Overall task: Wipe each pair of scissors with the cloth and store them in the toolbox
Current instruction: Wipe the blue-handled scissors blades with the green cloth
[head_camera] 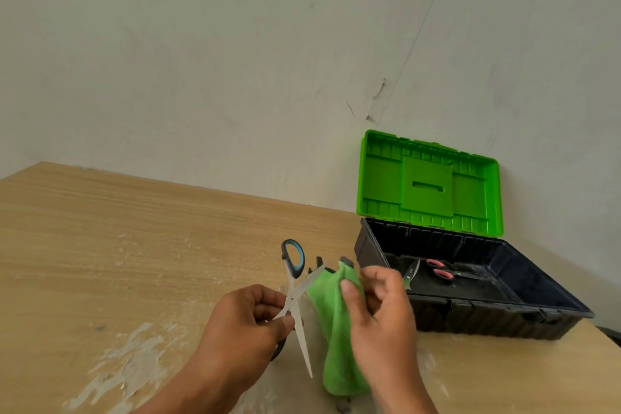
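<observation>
Head view: left hand (245, 316) grip pinches the black-and-blue scissors (302, 343) at the pivot, above the bench (134, 245) near its near edge. Blades are spread in an X: one tip points down at the near edge, the other up-right, just beside the green cloth (336, 346). One handle loop points to the far edge. Right hand (379, 306) grip pinches the cloth's top and the rest hangs. The toolbox (487, 316), lid (426, 185) up, sits at the far right corner. Inside lie red-handled scissors (442, 272), long axis left-right, blades pointing right. Count: two pairs of scissors, one cloth, one toolbox. There is also a metal blade (411, 274) in the box, cannot tell what.
</observation>
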`<action>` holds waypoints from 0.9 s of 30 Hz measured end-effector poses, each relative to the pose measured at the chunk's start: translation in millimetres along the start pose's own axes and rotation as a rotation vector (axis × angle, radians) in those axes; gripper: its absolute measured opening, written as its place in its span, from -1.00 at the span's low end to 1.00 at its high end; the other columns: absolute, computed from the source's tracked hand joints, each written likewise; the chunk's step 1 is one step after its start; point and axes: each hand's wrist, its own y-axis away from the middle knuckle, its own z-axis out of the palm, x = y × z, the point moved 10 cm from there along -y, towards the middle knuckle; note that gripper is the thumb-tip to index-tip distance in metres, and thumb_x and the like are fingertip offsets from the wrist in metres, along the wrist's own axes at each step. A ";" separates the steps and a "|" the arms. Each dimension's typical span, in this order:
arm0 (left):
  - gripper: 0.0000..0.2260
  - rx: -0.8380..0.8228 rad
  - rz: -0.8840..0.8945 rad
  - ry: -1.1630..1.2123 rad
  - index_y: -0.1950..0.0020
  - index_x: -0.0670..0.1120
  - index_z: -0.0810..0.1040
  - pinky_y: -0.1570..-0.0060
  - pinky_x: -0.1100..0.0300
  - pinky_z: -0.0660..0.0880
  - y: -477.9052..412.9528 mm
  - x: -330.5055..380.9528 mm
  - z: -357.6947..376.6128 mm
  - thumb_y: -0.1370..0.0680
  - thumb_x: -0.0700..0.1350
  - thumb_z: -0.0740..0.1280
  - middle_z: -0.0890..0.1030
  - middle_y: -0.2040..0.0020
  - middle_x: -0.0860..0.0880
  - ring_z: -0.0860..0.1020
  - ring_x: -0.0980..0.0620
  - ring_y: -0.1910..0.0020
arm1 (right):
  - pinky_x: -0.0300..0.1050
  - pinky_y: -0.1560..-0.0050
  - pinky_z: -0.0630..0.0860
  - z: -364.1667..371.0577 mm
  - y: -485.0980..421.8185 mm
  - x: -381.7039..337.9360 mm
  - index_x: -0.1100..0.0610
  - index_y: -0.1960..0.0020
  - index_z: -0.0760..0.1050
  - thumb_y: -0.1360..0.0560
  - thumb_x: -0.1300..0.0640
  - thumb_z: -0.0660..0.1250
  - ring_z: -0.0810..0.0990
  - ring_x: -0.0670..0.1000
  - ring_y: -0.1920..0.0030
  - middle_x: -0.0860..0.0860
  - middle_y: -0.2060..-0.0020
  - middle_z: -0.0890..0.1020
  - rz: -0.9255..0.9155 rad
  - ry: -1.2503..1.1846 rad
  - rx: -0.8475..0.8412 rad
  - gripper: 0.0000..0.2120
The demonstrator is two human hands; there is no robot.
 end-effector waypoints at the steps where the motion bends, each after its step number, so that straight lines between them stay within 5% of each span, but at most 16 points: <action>1: -0.92 -0.011 0.004 -0.004 0.11 -0.19 0.65 0.29 0.11 0.50 0.5 -0.5 2.7 -0.47 -0.34 0.46 0.71 0.31 -0.15 0.59 -0.06 0.36 | -0.18 -0.06 0.62 9.6 4.0 2.7 -0.05 -0.05 0.51 -0.45 -0.04 0.49 0.69 -0.16 0.01 -0.09 0.07 0.72 0.049 -0.066 -0.047 -0.76; 4: -0.90 -0.044 0.031 -0.042 0.11 -0.20 0.64 0.26 0.09 0.54 2.2 -2.2 10.4 -0.45 -0.37 0.46 0.71 0.31 -0.15 0.60 -0.10 0.34 | -0.08 0.06 0.66 39.1 17.0 2.7 -0.02 0.04 0.52 -0.43 0.04 0.55 0.73 -0.03 0.09 0.00 0.12 0.74 0.097 -0.143 -0.164 -0.77; 9: -0.88 -0.099 0.079 -0.119 0.10 -0.15 0.63 0.37 0.22 0.54 4.2 0.2 17.7 -0.47 -0.35 0.45 0.72 0.29 -0.09 0.59 0.04 0.43 | 0.08 0.12 0.68 34.2 16.2 4.8 0.10 0.12 0.53 -0.46 0.17 0.55 0.74 0.03 0.21 0.07 0.24 0.74 0.114 -0.159 -0.048 -0.81; 14: -0.90 -0.113 0.085 -0.100 0.08 -0.17 0.64 0.21 0.04 0.60 4.0 4.5 17.7 -0.46 -0.31 0.48 0.73 0.24 -0.15 0.64 -0.11 0.31 | 0.01 0.16 0.70 21.6 6.9 1.1 0.08 0.09 0.56 -0.50 0.13 0.51 0.73 0.02 0.22 0.02 0.25 0.74 0.153 -0.175 0.033 -0.88; 20: -0.92 -0.147 0.054 -0.111 0.08 -0.20 0.64 0.25 0.14 0.54 7.9 5.9 16.2 -0.48 -0.33 0.46 0.73 0.27 -0.13 0.63 -0.02 0.33 | -0.08 0.20 0.67 10.1 -3.1 5.0 0.09 0.08 0.56 -0.53 0.10 0.47 0.71 -0.04 0.25 -0.01 0.26 0.73 0.159 -0.145 0.075 -0.89; 27: -0.90 -0.103 0.036 -0.102 0.11 -0.18 0.66 0.25 0.12 0.54 7.0 9.2 5.2 -0.47 -0.36 0.45 0.73 0.28 -0.14 0.65 -0.06 0.32 | -0.42 0.32 0.42 -14.5 -11.0 -12.9 0.07 0.01 0.40 -0.61 0.10 0.34 0.60 -0.14 0.25 -0.09 0.26 0.59 -0.142 0.196 0.204 -0.88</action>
